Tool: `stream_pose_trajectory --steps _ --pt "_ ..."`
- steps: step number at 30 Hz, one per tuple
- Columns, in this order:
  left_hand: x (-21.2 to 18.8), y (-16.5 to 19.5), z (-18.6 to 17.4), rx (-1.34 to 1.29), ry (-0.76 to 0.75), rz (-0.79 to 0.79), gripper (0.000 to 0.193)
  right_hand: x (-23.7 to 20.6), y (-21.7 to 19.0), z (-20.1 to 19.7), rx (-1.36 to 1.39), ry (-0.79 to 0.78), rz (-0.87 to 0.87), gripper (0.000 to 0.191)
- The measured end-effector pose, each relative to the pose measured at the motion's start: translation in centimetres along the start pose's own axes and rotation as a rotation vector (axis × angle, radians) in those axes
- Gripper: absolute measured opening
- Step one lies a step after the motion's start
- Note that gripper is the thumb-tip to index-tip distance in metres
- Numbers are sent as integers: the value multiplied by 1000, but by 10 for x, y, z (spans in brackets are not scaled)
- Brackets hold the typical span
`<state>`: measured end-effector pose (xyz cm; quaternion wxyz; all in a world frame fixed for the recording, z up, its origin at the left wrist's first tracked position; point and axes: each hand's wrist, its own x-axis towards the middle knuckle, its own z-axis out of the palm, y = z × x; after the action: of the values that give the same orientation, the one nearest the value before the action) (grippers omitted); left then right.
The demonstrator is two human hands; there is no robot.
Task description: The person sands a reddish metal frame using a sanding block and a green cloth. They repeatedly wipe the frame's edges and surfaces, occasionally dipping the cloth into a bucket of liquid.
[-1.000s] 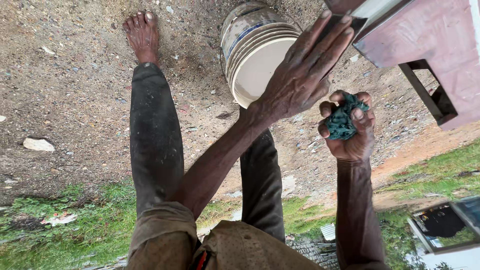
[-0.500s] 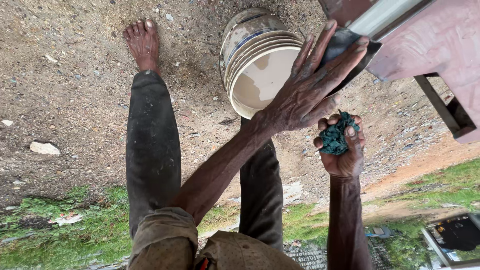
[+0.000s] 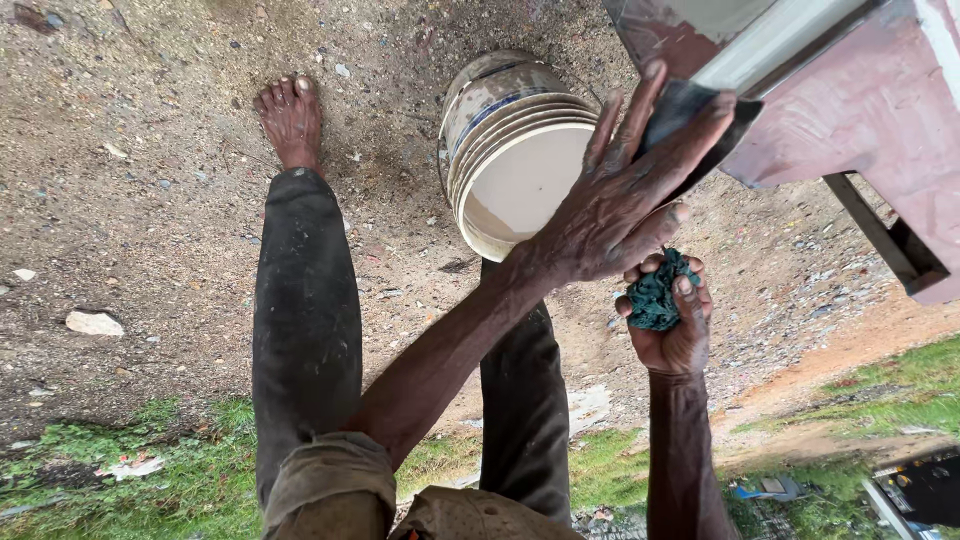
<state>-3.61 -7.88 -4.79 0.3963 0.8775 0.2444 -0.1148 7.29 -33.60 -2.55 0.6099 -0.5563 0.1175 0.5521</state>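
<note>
My left hand point(image 3: 625, 195) reaches up and right with its fingers spread flat over a dark sheet, likely sandpaper point(image 3: 700, 115), pressing it against the corner of a reddish-pink painted wooden piece point(image 3: 860, 110). Just below it, my right hand point(image 3: 672, 325) is closed around a crumpled dark green cloth point(image 3: 655, 295), held off the wood. A white bucket point(image 3: 515, 150) holding pale liquid stands on the ground below the hands. My dark-trousered legs and a bare foot point(image 3: 290, 120) are in view.
Gravelly dirt ground point(image 3: 130, 200) lies underfoot with a pale stone point(image 3: 93, 323) at the left. Grass point(image 3: 130, 480) runs along the near edge. A dark metal bracket point(image 3: 895, 245) hangs under the painted piece. Dark objects point(image 3: 920, 490) sit at the lower right.
My left hand has stayed pressed on the dark sheet, sliding slightly along the painted corner. My right hand with the green cloth has dropped lower. The camera view has shifted.
</note>
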Motion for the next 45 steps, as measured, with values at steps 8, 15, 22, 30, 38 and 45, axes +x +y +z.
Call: stream_pose_trajectory --steps 8,15,22,30,38,45 --pt "-3 6 28 -410 427 79 65 0 5 5 -1 -2 15 24" --pt "32 8 95 -606 835 234 85 11 -35 48 -4 45 -125 41" --pt "-76 -20 169 -629 467 120 78 99 -142 120 -2051 -399 -1020 33" --pt "-193 -59 170 -923 211 -317 60 154 -117 119 -2570 -584 -1149 30" --pt "-213 -70 174 -1018 156 -483 58 123 -55 91 -2366 -723 -977 25" --pt "-188 -55 179 -1014 137 -422 60 87 24 37 -1665 -510 -382 26"
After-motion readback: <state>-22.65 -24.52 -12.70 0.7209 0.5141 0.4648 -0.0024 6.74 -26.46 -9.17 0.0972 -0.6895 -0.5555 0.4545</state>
